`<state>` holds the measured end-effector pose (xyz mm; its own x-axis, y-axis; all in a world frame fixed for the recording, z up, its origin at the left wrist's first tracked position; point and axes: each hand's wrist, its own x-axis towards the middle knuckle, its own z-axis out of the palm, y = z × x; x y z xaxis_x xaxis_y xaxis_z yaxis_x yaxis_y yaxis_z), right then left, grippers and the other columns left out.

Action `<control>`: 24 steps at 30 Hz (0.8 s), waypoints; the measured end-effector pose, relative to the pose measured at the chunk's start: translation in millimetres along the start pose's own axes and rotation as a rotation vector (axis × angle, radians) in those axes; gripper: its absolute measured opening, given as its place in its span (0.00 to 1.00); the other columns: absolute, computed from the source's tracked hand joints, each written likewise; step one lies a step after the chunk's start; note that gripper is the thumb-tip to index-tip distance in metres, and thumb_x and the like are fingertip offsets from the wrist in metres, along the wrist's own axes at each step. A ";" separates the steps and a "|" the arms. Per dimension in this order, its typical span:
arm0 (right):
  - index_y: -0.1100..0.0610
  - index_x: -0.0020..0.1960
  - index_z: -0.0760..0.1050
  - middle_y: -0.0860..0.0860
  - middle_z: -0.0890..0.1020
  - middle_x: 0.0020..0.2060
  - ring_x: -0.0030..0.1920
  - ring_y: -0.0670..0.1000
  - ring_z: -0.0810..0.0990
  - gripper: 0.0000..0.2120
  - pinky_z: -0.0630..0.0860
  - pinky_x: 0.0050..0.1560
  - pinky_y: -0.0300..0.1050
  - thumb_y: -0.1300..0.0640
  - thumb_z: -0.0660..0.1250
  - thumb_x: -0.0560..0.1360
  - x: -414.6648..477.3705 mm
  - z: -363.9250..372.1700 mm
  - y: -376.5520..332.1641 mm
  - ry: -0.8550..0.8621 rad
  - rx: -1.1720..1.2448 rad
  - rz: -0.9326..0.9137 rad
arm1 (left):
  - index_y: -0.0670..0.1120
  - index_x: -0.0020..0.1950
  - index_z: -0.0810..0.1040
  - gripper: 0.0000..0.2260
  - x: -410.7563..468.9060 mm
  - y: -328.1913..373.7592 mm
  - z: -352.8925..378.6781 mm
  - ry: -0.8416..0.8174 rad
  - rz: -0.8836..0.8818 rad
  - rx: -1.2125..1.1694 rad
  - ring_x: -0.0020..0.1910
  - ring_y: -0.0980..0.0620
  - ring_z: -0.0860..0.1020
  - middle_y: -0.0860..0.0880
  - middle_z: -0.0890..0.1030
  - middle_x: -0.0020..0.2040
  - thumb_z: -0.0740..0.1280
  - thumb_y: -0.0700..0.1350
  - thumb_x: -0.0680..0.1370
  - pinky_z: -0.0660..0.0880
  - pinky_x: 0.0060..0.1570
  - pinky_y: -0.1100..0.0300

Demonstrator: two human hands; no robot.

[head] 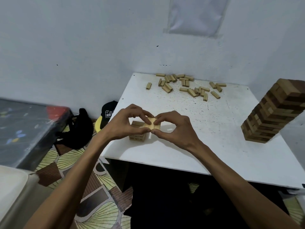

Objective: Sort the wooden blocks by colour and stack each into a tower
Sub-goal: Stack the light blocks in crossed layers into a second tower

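Observation:
A short tower of light wooden blocks (137, 135) stands near the front left of the white table (206, 138). My left hand (127, 124) and my right hand (173, 128) meet over its top. Each pinches the light blocks of the top layer (152, 123) between thumb and fingers, left hand on the left side, right hand on the right. Several loose light blocks (186, 85) lie scattered at the back of the table. A tall tower of mixed dark and light brown blocks (272, 113) stands at the right edge, leaning a little.
The table sits in a corner against pale walls. To the left on the floor lie a black bag (79, 129) and a black cap (108, 112). A dark covered surface (24, 129) is at far left. The patterned floor shows below.

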<state>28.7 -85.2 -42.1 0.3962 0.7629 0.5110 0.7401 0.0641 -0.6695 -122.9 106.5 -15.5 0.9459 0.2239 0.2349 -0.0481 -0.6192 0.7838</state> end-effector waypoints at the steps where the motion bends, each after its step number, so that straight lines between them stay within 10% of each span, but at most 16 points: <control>1: 0.52 0.50 0.85 0.42 0.85 0.52 0.57 0.46 0.82 0.12 0.77 0.57 0.49 0.53 0.83 0.68 2.4 6.3 -1.6 0.009 0.000 0.006 | 0.53 0.49 0.86 0.09 -1.6 -2.9 -5.7 -0.013 -0.009 0.008 0.65 0.51 0.74 0.60 0.84 0.59 0.81 0.43 0.71 0.68 0.58 0.63; 24: 0.47 0.60 0.75 0.39 0.80 0.55 0.60 0.45 0.78 0.24 0.77 0.61 0.51 0.47 0.81 0.68 11.7 52.5 -23.0 -0.027 0.003 0.170 | 0.54 0.70 0.73 0.31 -23.2 -31.8 -33.4 0.012 -0.099 0.000 0.67 0.47 0.75 0.58 0.84 0.60 0.81 0.42 0.72 0.68 0.67 0.47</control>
<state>-12.3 -44.0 -49.0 0.5005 0.7798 0.3760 0.6624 -0.0653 -0.7463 -154.0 146.1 -26.7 0.9421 0.2930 0.1628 0.0458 -0.5938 0.8033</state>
